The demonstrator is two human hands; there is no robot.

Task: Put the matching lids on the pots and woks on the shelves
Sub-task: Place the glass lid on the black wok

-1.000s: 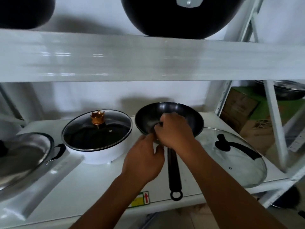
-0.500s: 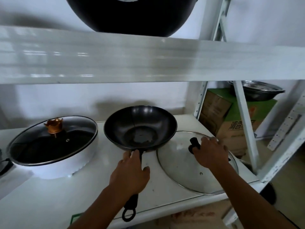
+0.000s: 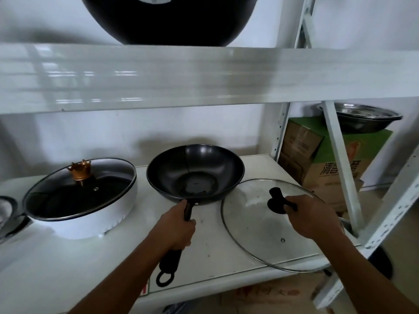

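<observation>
wok (image 3: 195, 172) sits mid-shelf (image 3: 68, 268), left hand (image 3: 175, 230) wrapped round its handle (image 3: 169, 264). glass lid (image 3: 269, 225) lies at the shelf's right front corner, right hand (image 3: 314, 216) closed on its knob (image 3: 277, 201).

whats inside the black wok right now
Nothing loose shows inside the black wok: only its bare dark bowl with a scuffed patch at the bottom. Its glass lid lies beside it on the shelf. The near inner wall is hidden by the rim.

Large Chinese characters, unclear, on cardboard box (image 3: 328, 168).
</observation>
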